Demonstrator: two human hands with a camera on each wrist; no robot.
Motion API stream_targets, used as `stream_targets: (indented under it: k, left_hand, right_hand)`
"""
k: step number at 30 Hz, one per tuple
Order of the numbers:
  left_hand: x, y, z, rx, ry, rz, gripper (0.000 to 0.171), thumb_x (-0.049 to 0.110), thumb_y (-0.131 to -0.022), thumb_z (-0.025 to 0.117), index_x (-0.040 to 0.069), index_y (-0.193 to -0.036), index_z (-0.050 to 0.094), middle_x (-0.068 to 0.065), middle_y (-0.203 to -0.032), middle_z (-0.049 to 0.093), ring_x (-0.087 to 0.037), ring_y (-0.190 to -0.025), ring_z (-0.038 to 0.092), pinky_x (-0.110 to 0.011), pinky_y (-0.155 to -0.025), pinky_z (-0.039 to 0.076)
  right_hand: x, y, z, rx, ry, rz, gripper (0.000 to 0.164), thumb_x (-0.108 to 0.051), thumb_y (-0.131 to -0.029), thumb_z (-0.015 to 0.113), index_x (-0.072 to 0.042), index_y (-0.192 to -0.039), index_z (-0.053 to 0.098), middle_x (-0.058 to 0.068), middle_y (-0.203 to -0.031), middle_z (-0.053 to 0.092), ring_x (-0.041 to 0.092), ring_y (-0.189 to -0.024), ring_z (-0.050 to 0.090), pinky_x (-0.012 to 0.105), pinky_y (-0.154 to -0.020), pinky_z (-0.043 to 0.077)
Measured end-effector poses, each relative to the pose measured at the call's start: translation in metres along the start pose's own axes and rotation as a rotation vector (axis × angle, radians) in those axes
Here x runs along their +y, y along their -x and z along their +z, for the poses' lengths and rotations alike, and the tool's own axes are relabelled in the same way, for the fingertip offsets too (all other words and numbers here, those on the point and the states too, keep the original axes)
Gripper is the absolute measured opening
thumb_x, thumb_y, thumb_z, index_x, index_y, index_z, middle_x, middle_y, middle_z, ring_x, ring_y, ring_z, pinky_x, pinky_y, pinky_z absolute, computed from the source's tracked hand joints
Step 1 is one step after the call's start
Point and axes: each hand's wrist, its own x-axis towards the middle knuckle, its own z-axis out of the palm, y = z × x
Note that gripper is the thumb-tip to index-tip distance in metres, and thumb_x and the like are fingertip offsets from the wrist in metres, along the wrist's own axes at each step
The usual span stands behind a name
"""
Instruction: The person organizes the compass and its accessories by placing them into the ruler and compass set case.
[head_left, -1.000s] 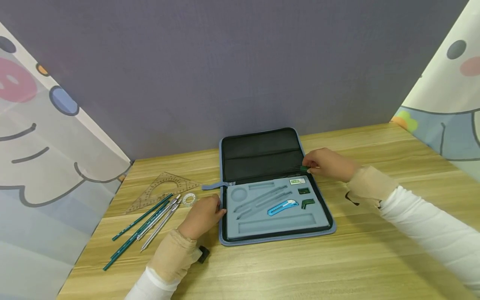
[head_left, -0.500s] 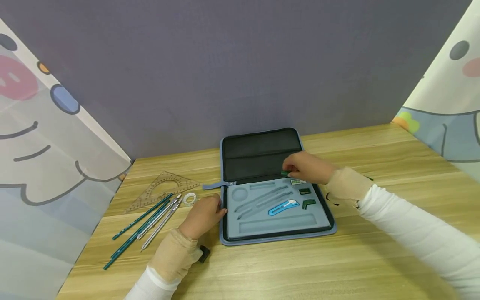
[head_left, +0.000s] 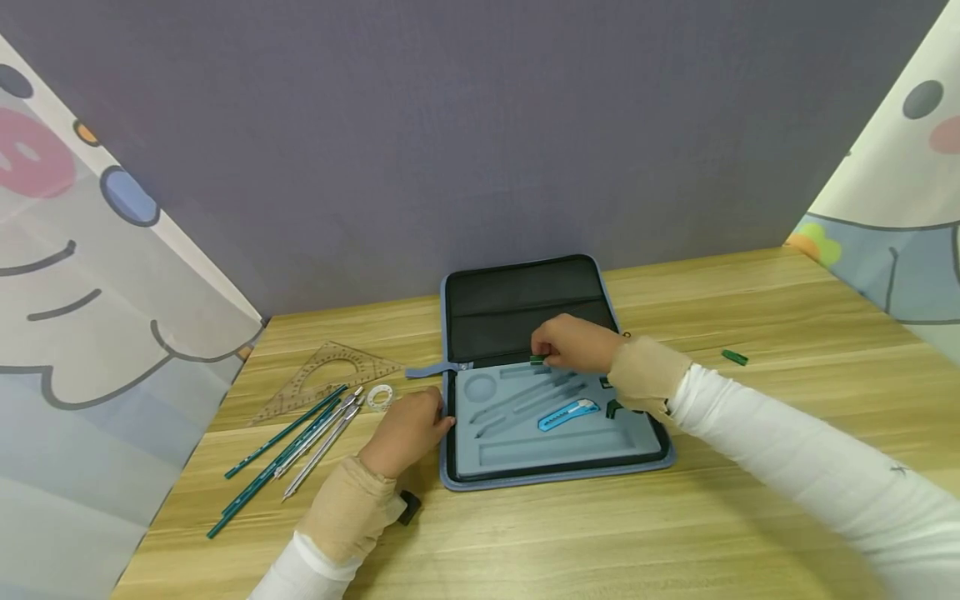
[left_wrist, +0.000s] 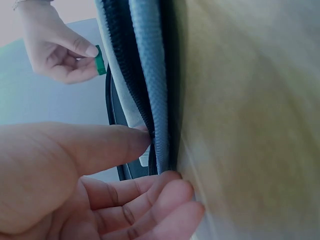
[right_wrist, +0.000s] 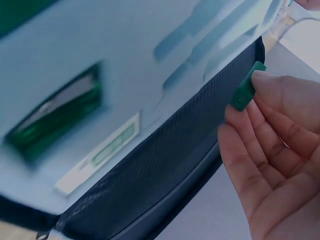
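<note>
My right hand (head_left: 576,343) pinches a small green plastic piece (right_wrist: 245,91) between thumb and fingers, over the rear of the grey-blue moulded tray (head_left: 645,433). Behind that hand stands the raised dark lid (head_left: 517,292) of an open blue zippered case (head_left: 562,479). My left hand (head_left: 405,433) holds the case's left edge, thumb inside at the zipper and fingers outside, as the left wrist view shows. A blue utility knife (head_left: 568,414) lies in the tray. Near my right wrist sit a white-and-green eraser (right_wrist: 100,155) and another dark green item (right_wrist: 57,112), each in its slot.
Left of the case lie a clear set square (head_left: 367,364), several green pencils (head_left: 262,482), silver compasses (head_left: 318,460) and a white ring (head_left: 371,398). A second green piece (head_left: 734,357) rests on the table to the right. A grey panel (head_left: 480,150) rises behind.
My right hand has moved left along the tray's rear with the green piece, from the right edge to the rear rectangular slot. The loose green piece at right is uncovered. My left hand stays.
</note>
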Motion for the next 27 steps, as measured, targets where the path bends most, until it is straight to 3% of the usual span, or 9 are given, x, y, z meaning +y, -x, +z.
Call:
stream_targets:
  k: [6,13,20,27]
  left_hand:
    - [-0.001,-0.001,0.002,0.007,0.002,0.004,0.020,0.012,-0.082,0.066,0.006,-0.074,0.049,0.001,-0.056,0.041,-0.012,-0.049,0.040,-0.029,-0.047,0.036]
    - [-0.004,0.001,0.003,0.058,0.011,0.067,0.022,0.013,-0.082,0.066,0.006,-0.073,0.047,0.002,-0.056,0.039,-0.011,-0.048,0.038,-0.029,-0.045,0.036]
    - [-0.001,-0.001,0.002,0.009,-0.002,0.004,0.020,0.013,-0.082,0.066,0.006,-0.075,0.048,0.000,-0.057,0.040,-0.013,-0.049,0.039,-0.029,-0.047,0.036]
    - [0.000,0.000,0.001,-0.005,-0.008,-0.006,0.020,0.014,-0.083,0.066,0.006,-0.076,0.049,0.001,-0.058,0.041,-0.013,-0.050,0.040,-0.029,-0.048,0.036]
  right_hand:
    - [-0.006,-0.014,0.008,-0.017,0.016,-0.032,0.012,0.000,-0.079,0.066,-0.007,-0.087,0.063,0.001,-0.082,0.059,0.012,-0.076,0.054,0.028,-0.068,0.045]
    - [-0.008,-0.026,0.017,-0.019,0.024,-0.070,0.013,0.002,-0.078,0.066,-0.006,-0.088,0.063,0.002,-0.083,0.059,0.012,-0.077,0.054,0.027,-0.068,0.045]
    - [-0.012,-0.033,0.022,-0.033,0.023,-0.075,0.014,0.004,-0.078,0.065,-0.005,-0.088,0.063,0.004,-0.083,0.060,0.013,-0.075,0.054,0.027,-0.068,0.045]
    - [-0.016,-0.037,0.023,-0.052,0.033,-0.052,0.012,0.001,-0.078,0.067,-0.006,-0.084,0.060,0.000,-0.077,0.055,0.011,-0.070,0.050,0.026,-0.064,0.043]
